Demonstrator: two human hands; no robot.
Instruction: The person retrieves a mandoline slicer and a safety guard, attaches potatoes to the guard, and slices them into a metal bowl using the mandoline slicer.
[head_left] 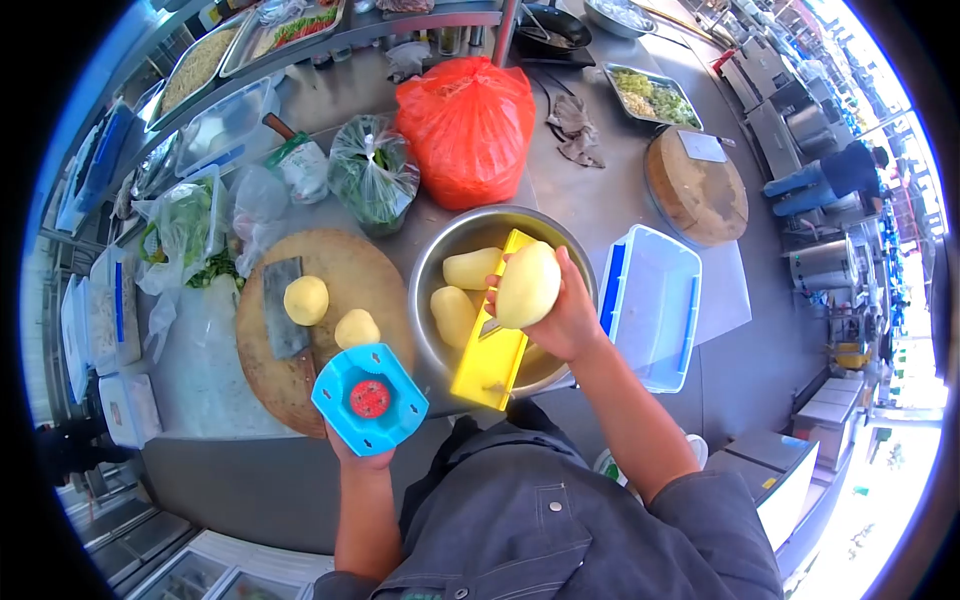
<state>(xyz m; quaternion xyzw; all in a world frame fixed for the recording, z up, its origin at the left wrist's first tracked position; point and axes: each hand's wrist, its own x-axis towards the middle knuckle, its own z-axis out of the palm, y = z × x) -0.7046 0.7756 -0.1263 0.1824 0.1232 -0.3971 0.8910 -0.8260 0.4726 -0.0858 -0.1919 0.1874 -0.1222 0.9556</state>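
Head view, clock positions read from the centre of the steel bowl [421, 300], 12 o'clock pointing away from my body. My right grip [566, 318] is closed around a large peeled potato [528, 285], the fingers wrapped on its sides; the potato is held up over the bowl at about 3 o'clock, in front of the upper part of the yellow slicer [486, 372]. The slicer lies slanted across the bowl, upper end toward 12 o'clock, lower end past the rim toward 6 o'clock. My left grip [362, 455] is grasping the blue holder [402, 408] at 8 o'clock; most of the fingers are hidden beneath it. The holder's open side faces up, with a red disc [370, 399] at its centre. Inside the bowl, two peeled potatoes [453, 317] occupy the 9 to 11 o'clock sector. The round chopping board [262, 385] is located at 9 o'clock on the table [590, 215]; it carries a cleaver [284, 325] and two pale rounded pieces [306, 300], the nearer one just beside the holder. The red bag [467, 130] stands at 12 o'clock, the clear bag of greens [372, 175] at 11 o'clock. The clear tub [655, 310] is positioned at 3 o'clock, and a second round board [690, 200] at 2 o'clock.
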